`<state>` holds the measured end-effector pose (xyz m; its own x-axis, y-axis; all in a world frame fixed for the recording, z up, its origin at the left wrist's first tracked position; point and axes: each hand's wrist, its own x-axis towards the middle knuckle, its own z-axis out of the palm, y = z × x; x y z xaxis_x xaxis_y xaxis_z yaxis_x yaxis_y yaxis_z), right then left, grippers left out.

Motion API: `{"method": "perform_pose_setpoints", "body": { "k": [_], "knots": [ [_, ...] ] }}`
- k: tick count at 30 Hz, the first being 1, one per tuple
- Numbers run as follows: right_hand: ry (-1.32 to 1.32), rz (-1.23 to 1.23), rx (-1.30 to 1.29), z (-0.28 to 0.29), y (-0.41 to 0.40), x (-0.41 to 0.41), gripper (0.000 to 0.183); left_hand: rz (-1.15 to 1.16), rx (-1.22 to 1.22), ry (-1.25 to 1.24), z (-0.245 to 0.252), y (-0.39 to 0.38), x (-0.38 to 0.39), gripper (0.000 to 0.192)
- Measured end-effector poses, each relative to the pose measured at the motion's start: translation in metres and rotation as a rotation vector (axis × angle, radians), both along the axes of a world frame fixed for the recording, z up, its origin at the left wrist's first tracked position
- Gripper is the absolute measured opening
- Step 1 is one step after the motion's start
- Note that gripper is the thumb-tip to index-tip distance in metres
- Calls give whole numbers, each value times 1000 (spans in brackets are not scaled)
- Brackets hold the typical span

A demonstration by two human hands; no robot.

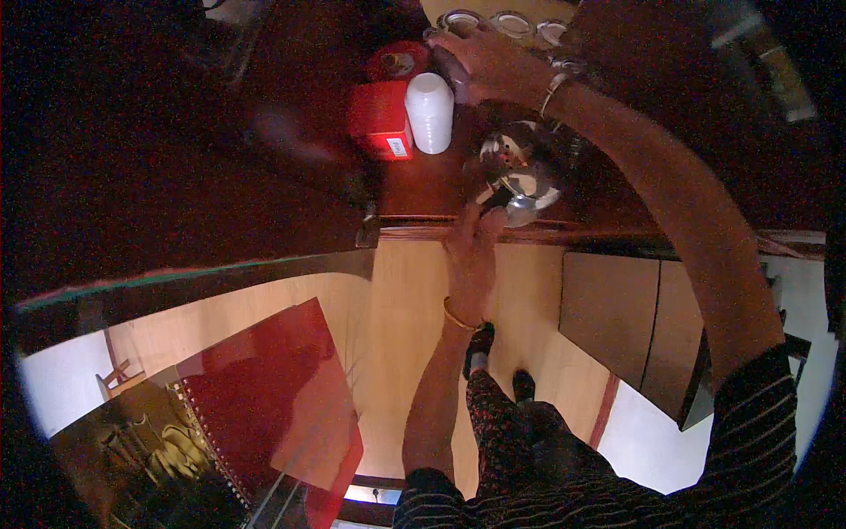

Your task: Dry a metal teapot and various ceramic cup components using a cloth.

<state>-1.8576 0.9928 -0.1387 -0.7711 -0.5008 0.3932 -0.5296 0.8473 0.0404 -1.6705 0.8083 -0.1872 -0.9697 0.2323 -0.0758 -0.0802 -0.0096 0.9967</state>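
Note:
A shiny steel vessel (525,198) is close to the front edge of the dark red countertop (423,192). My left hand (472,235), with a yellow bangle on the wrist, has its fingers around what looks like the vessel's dark handle. Farther back, my right hand (486,63) is stretched over the counter beside several round-topped jars (512,25). Blur and shade hide whether its fingers hold anything. Left of that hand stands a stack of white cups (431,116), touching a red box (383,119). Behind the box sits a round red container (398,61).
Below the counter edge is a light wooden floor (403,344). Brown cabinet doors (608,311) are at the right. At lower left, a glossy red surface (264,390) adjoins a rack holding bananas (178,449). A small wooden stool (121,378) stands beyond.

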Motion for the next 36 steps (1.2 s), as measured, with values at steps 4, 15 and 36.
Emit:
{"method": "perform_pose_setpoints", "body": {
  "k": [4, 15, 36],
  "knots": [
    [-28, 9, -41, 18, -7, 3, 71, 94, 55, 105, -8, 8, -10, 17],
    [-26, -205, -140, 64, -14, 22, 44, -8, 178, -96, -19, -1, -42, 25],
    [22, -88, -364, 89, -19, 52, 77, 439, 558, 9, 62, -16, -62, 28]
  ]
}}
